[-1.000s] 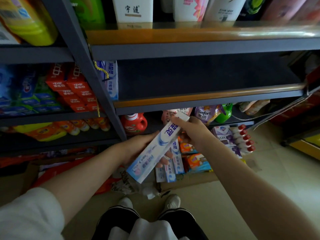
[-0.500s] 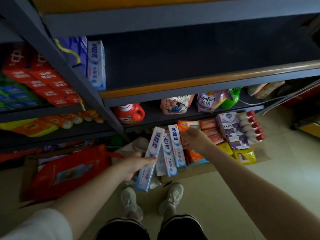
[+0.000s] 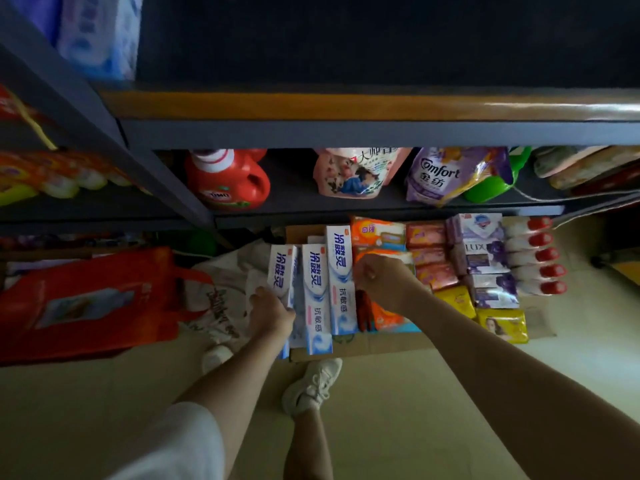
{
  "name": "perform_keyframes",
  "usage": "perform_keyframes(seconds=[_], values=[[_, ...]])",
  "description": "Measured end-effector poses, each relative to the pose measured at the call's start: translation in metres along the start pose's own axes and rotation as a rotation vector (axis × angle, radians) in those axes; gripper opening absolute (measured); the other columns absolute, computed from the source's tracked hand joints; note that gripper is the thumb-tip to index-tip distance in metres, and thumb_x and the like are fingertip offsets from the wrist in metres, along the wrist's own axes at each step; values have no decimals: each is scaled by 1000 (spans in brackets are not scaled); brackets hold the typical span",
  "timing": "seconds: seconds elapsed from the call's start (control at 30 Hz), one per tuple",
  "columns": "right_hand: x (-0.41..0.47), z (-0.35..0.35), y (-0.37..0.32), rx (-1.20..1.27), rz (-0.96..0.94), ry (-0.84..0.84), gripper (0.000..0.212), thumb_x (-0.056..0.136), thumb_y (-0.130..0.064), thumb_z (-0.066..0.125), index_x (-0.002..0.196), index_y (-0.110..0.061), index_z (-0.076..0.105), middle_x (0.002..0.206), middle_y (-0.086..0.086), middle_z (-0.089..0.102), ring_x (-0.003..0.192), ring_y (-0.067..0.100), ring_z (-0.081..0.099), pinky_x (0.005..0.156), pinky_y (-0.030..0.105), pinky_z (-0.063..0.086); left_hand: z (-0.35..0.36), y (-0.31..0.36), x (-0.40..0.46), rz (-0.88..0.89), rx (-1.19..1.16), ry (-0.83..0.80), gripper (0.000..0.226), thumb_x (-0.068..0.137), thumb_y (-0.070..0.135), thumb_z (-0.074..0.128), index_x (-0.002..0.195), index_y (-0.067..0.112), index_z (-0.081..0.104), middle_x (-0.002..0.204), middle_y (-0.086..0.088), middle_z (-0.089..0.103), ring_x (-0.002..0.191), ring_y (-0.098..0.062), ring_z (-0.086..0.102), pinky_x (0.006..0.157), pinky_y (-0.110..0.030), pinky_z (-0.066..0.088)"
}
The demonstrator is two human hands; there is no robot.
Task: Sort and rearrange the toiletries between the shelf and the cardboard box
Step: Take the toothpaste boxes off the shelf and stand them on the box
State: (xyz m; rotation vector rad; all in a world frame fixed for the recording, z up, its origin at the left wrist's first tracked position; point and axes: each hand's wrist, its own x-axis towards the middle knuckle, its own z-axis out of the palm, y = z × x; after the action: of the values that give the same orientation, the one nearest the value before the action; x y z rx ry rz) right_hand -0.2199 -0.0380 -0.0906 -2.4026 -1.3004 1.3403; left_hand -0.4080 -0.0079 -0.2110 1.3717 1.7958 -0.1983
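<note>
Three white-and-blue toothpaste boxes stand side by side at the left end of the cardboard box (image 3: pixel 384 345) on the floor. My left hand (image 3: pixel 272 315) grips the leftmost toothpaste box (image 3: pixel 282 271) at its lower part. My right hand (image 3: pixel 377 282) hovers with curled fingers against the right side of the tallest toothpaste box (image 3: pixel 341 275), above an orange pack (image 3: pixel 388 318). Its fingertips are hidden, so whether it grips anything is unclear. The shelf (image 3: pixel 346 107) above has more toothpaste boxes (image 3: pixel 100 36) at its far left.
The cardboard box also holds soap packs (image 3: pixel 429 258), purple Lux boxes (image 3: pixel 485 258) and red-capped white bottles (image 3: pixel 533 254). A red detergent jug (image 3: pixel 228 181) and refill pouches (image 3: pixel 446 174) sit on the low shelf. A red bag (image 3: pixel 86 303) lies left. My shoes (image 3: pixel 311 386) stand close.
The view tilted down toward the floor box. My left hand lowered its toothpaste box into line beside the other two. My right hand dropped lower, beside the tallest toothpaste box.
</note>
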Motion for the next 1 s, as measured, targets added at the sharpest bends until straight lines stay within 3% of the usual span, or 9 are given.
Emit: perform_keyframes(seconds=[0.2,0.33,0.43,0.5,0.63,0.7,0.8,0.9,1.0], values=[[8,7,-5,11,-79,-18,19,96,-20,46,104,-11,60,108,8,63,92,19,57,74,30,49,11,3,0,63,30,-33,56,80,31,69,121,8,39,121,-13,44,100,-30,57,79,-40,53],[7,9,-13,-38,-108,-42,19,96,-24,45,106,-15,59,105,6,64,91,20,61,80,36,53,1,-7,3,165,-109,-245,41,85,32,56,123,24,42,120,-3,53,95,-17,61,76,-32,54],[2,1,-31,0,-188,11,16,95,-21,47,105,-17,60,99,4,67,84,18,63,77,36,54,-35,-8,-2,189,-147,-399,25,94,25,47,118,26,53,116,6,62,98,-8,61,84,-31,52],[-4,-10,-54,50,-266,88,15,93,-16,50,103,-16,62,91,2,67,77,17,62,71,30,51,-69,-1,-10,259,-116,-399,28,97,25,46,125,26,51,120,12,58,104,-5,56,83,-23,47],[-23,-34,-123,100,-567,347,16,90,-7,53,99,-9,65,84,7,67,67,14,57,62,22,44,-155,20,-36,586,-57,-52,39,94,14,50,132,15,46,128,-3,54,113,-16,55,90,-19,40],[-26,-40,-162,67,-692,468,21,88,-11,48,101,-8,64,90,8,67,77,17,59,64,25,45,-208,28,-54,839,81,298,43,91,14,50,133,8,46,136,-9,45,124,-19,44,100,-14,29],[-20,-43,-221,-55,-764,557,39,83,-8,44,119,-6,57,118,14,60,107,29,54,84,36,47,-283,36,-75,1061,316,725,58,87,18,47,140,1,31,149,-17,23,139,-28,19,115,-29,13],[-6,-41,-266,-278,-716,407,64,83,0,48,144,-12,31,150,7,31,139,27,24,110,41,28,-329,36,-73,1086,548,874,69,84,12,51,144,0,20,151,-19,14,140,-34,13,116,-37,9],[8,-39,-289,-473,-685,325,72,87,-5,45,149,-20,12,158,-4,9,144,20,6,114,41,18,-346,35,-62,1098,676,893,75,79,7,55,144,1,20,151,-17,11,140,-32,14,116,-36,6]])
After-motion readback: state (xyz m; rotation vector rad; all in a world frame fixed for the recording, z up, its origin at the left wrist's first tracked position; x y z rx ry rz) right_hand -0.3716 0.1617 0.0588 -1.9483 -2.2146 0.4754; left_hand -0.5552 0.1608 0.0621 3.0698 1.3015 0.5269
